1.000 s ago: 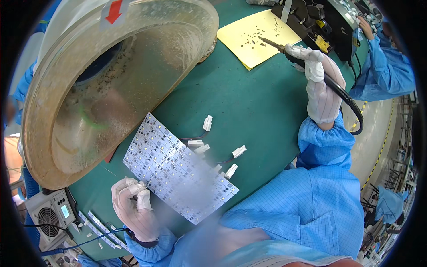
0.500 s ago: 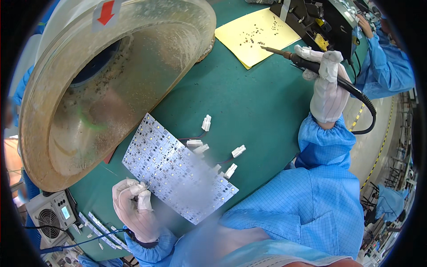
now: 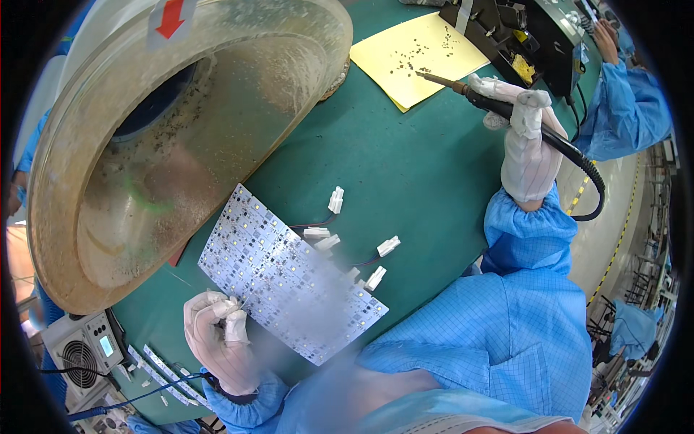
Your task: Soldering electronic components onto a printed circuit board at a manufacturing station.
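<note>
Green matting covered the surface (image 3: 405, 181), and over its left side hung one large clear funnel-shaped hood (image 3: 181, 145), grimy inside. Below it lay one white LED panel (image 3: 289, 286), flat on the mat, with five small white connectors (image 3: 336, 200) on thin leads along its upper right edge. One yellow sheet (image 3: 416, 58) speckled with dark bits lay farther off. The right hand (image 3: 524, 152) was closed around a soldering iron (image 3: 499, 108), its tip raised over that sheet, well apart from the panel. The left hand (image 3: 220, 336) pinched a fine solder wire (image 3: 246, 300) at the panel's lower left corner. Judging by this, soldering was between joints; next, the tip would need bringing down precisely to the wire's end.
</note>
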### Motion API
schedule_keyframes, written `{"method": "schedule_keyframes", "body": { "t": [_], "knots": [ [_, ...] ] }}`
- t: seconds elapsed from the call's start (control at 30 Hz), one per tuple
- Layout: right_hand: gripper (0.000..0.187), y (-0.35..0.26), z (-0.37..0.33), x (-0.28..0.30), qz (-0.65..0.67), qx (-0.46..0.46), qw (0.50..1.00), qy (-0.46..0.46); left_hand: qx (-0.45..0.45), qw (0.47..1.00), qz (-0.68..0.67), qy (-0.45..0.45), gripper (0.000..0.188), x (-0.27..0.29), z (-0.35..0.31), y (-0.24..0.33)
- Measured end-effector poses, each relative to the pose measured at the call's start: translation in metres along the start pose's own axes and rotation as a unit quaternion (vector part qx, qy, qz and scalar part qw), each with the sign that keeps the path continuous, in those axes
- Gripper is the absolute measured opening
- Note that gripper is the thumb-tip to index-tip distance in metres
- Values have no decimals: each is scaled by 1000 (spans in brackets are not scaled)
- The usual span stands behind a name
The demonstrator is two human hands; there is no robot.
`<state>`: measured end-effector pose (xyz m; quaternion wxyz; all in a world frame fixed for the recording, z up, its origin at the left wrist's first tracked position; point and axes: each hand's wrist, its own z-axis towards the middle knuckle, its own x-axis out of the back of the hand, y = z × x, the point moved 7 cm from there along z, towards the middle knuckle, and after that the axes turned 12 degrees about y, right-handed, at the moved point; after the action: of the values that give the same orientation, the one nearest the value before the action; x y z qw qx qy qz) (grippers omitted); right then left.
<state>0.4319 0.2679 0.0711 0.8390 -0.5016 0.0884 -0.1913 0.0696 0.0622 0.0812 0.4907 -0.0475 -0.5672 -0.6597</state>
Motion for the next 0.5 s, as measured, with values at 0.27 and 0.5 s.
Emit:
{"method": "schedule_keyframes", "body": {
  "t": [0.27,0.5],
  "knots": [
    [35,-8,2,-5,11,38,999,-27,-1,1000,0,-2,10,-2,0,1],
    [36,-12,5,-20,7,44,997,-70,-4,1000,18,-12,12,-2,1,-1]
  ]
}}
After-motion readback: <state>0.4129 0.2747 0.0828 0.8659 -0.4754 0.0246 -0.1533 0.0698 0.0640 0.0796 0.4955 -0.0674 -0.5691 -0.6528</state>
